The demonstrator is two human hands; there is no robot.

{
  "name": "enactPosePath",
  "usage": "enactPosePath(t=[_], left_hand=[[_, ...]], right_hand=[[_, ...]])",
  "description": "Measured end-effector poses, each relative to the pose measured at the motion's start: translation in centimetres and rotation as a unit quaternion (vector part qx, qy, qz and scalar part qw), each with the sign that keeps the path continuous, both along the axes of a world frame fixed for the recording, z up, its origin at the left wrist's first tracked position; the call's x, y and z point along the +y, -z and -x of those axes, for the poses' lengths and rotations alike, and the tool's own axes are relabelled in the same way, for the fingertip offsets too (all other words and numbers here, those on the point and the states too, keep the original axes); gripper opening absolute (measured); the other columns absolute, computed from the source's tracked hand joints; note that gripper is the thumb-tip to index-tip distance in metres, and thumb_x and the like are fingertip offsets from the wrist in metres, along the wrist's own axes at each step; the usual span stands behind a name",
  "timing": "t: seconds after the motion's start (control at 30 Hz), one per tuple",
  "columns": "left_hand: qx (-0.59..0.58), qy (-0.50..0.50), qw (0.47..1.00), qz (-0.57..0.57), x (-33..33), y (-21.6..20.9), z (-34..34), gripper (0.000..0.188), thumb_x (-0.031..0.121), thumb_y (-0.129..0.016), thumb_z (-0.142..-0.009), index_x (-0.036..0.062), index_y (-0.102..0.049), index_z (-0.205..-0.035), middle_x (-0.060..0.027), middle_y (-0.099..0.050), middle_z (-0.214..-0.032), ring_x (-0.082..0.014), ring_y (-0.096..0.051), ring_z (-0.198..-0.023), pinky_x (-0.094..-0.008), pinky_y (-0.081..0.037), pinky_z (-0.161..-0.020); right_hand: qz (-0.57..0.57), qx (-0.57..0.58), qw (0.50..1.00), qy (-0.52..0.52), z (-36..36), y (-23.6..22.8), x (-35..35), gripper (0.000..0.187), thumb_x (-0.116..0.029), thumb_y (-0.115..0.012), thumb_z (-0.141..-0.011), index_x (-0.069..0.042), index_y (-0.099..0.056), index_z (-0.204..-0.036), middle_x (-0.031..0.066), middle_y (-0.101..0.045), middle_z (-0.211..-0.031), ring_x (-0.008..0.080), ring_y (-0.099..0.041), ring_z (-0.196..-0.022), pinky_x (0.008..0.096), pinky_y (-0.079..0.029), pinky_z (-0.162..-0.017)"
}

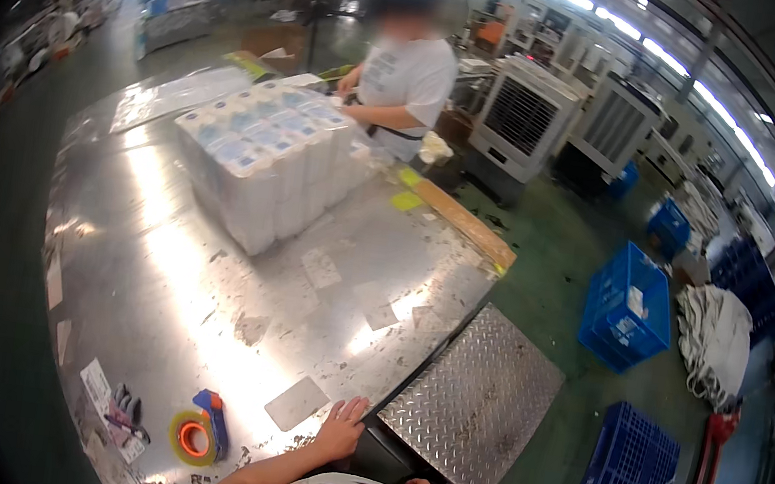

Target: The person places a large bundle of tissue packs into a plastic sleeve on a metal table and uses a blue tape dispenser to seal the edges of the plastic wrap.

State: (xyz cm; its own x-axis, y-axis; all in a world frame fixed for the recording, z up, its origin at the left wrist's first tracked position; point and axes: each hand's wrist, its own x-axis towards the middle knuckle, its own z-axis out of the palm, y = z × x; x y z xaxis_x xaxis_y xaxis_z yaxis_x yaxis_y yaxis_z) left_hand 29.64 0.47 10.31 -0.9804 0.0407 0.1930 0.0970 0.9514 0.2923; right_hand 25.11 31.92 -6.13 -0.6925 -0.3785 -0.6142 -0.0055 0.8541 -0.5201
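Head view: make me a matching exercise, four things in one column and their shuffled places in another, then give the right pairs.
Things
1. Bare left hand
2. Blue tape dispenser with orange-cored roll
3. Block of white packs with bluish tops
4. Grey diamond-patterned metal plate

Places
A. Off the shiny metal tabletop, to its right
B. In front of the co-worker
C. Palm down at the tabletop's edge
D. Just left of the left forearm

Pairs: 1-C; 2-D; 3-B; 4-A

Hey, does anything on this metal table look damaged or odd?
Nothing looks spilled, but the metal table looks worn: dark scuffs mark its top, and a pale rectangular patch, possibly residue, sits beside the left hand. The brown strip along its far-right edge looks mottled too.
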Motion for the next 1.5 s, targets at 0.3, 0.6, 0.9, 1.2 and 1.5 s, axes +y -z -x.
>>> enactPosePath(t=[0.3, 0.6, 0.9, 1.2, 1.5], left_hand=[[-0.020, -0.012, 1.000, 0.011, 0.1, 0.6, -0.1, 0.016, 0.013, -0.062, -0.069, 0.0031, -0.062, -0.082, -0.0192, -0.030, -0.144, -0.0302, -0.025, -0.136, -0.0486, -0.021, -0.107], [-0.004, -0.006, 1.000, 0.014, 0.1, 0.8, 0.0, 0.016, 0.012, -0.060, -0.069, 0.0021, -0.062, -0.080, -0.0205, -0.032, -0.143, -0.0323, -0.027, -0.134, -0.0497, -0.022, -0.107], [-0.052, -0.013, 0.998, 0.036, -0.1, -0.2, 0.4, 0.020, 0.015, -0.057, -0.073, 0.0019, -0.065, -0.087, -0.0192, -0.030, -0.144, -0.0300, -0.023, -0.136, -0.0488, -0.019, -0.108], [-0.009, -0.099, 0.959, -0.264, -1.4, -1.5, -2.4, 0.029, 0.021, -0.064, -0.079, 0.0035, -0.059, -0.101, -0.0196, -0.049, -0.123, -0.0359, -0.046, -0.115, -0.0453, -0.037, -0.095], [-0.008, -0.463, 0.886, -0.015, -3.9, -6.6, -17.5, 0.054, 0.028, -0.066, -0.078, 0.0001, -0.048, -0.121, -0.0236, -0.041, -0.129, -0.0393, -0.041, -0.115, -0.0489, -0.030, -0.099]], right_hand=[[-0.031, 0.003, 0.999, 0.018, 0.7, -1.0, -0.7, 0.026, -0.020, -0.056, -0.071, -0.010, -0.071, -0.090, 0.0159, -0.067, -0.092, 0.0307, -0.064, -0.091, 0.0369, -0.050, -0.083], [-0.018, 0.004, 0.999, 0.032, 0.6, -0.2, -0.2, 0.027, -0.020, -0.056, -0.070, -0.009, -0.071, -0.089, 0.0170, -0.067, -0.091, 0.0309, -0.065, -0.091, 0.0373, -0.050, -0.084], [-0.022, 0.043, 0.998, 0.035, 0.9, -0.2, -0.6, 0.025, -0.020, -0.060, -0.072, -0.008, -0.070, -0.092, 0.0157, -0.068, -0.086, 0.0293, -0.066, -0.085, 0.0371, -0.051, -0.078], [0.072, 0.011, 0.995, 0.067, 0.7, 3.1, 3.0, 0.021, -0.007, -0.057, -0.072, 0.000, -0.068, -0.089, 0.0148, -0.068, -0.081, 0.0235, -0.065, -0.076, 0.0331, -0.051, -0.072], [0.083, -0.067, 0.992, 0.068, 1.8, -2.2, -0.1, 0.023, -0.001, -0.052, -0.072, 0.005, -0.064, -0.091, 0.0107, -0.064, -0.070, 0.0164, -0.062, -0.062, 0.0286, -0.050, -0.058]])
